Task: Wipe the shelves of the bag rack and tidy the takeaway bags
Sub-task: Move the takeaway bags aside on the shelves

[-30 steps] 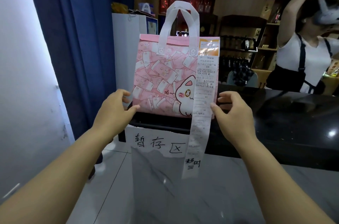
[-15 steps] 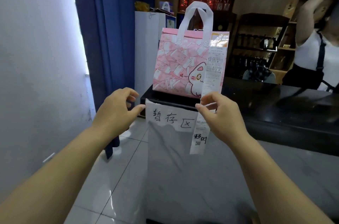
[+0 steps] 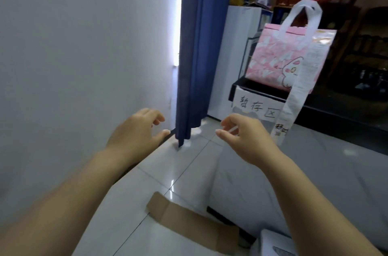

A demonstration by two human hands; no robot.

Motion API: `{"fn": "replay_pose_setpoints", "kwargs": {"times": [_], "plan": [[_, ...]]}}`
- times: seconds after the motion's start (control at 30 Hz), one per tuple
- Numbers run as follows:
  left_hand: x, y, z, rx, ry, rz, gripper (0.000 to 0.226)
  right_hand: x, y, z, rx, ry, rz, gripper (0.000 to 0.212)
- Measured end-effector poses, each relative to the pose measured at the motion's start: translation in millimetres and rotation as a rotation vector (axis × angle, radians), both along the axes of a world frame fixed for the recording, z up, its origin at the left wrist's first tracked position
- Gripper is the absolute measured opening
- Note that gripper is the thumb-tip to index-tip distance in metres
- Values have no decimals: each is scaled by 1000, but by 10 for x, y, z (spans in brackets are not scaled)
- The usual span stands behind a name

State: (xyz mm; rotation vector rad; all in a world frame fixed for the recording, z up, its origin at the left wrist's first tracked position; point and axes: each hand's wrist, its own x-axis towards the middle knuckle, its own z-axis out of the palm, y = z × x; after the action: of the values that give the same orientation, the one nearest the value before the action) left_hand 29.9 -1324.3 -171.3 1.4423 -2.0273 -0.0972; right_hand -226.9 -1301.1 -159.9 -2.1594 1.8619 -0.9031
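Observation:
A pink takeaway bag (image 3: 279, 60) with white handles and a cartoon animal stands upright on the black counter top (image 3: 340, 104) at the upper right. A long white receipt (image 3: 294, 96) hangs from its right side over the counter edge. Below it a paper sign (image 3: 255, 106) with handwriting is stuck to the counter front. My left hand (image 3: 134, 132) and my right hand (image 3: 245, 136) hover lower and left of the bag, fingers loosely curled and apart, touching nothing.
A white wall fills the left, with a blue curtain (image 3: 197, 50) beside it. A flat cardboard piece (image 3: 189, 222) lies on the glossy tiled floor. A white cabinet (image 3: 235, 54) stands behind the counter; dark shelves with bottles are at the far right.
Both hands have let go of the bag and receipt and dropped away to the lower left. The view has swung left and down; the bag stays on the counter.

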Motion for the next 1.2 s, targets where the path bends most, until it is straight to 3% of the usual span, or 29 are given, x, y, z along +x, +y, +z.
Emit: {"fn": "replay_pose_setpoints", "kwargs": {"times": [0.33,0.63,1.07,1.2], "plan": [[821,1873,-72,-48,-58,359,23,978,836,-64,27,-7,391,30],[1391,3833,-156,84,-35,704,22,1868,2164,-96,77,-16,732,24],[2480,6727,-140,77,9,1006,18,3383,4394,-128,68,-83,991,11],[2807,7667,-258,143,49,1104,21,3902,5195,-259,147,-115,1087,11]]}}
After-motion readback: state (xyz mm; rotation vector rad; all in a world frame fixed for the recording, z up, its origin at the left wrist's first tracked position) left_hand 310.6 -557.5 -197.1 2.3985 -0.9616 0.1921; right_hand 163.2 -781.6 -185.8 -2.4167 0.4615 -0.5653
